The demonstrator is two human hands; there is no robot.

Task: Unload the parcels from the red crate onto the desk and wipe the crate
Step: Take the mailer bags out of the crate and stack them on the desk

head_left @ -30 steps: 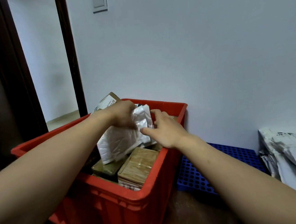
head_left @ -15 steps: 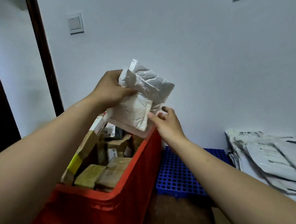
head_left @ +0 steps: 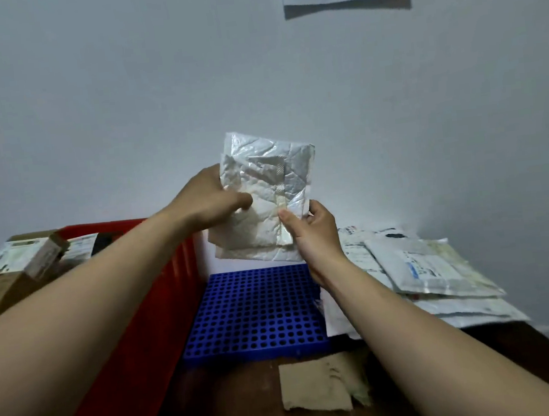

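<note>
The person holds a crumpled white padded parcel (head_left: 264, 182) up in the air with both hands, in front of the pale wall. The left hand (head_left: 208, 200) grips the parcel's left edge, thumb across the front and fingers curled behind. The right hand (head_left: 316, 234) pinches its lower right corner, thumb pressed on the front face. A second pale edge shows behind the parcel's lower part; whether it is another parcel cannot be told.

Left of the grip and below it stands the red crate (head_left: 182, 270), under the left forearm. Cardboard boxes (head_left: 17, 266) with printed labels lie in the crate, well to the left of the gripping hands. Directly beneath the held parcel lies a blue perforated mat (head_left: 253, 310), just beside the crate's wall. To the right of the grip and lower, a stack of flat mailers (head_left: 433, 266) rests against the wall. Nearer the person than the grip, a tan cloth (head_left: 314, 388) lies on the dark brown desk (head_left: 226, 413).
</note>
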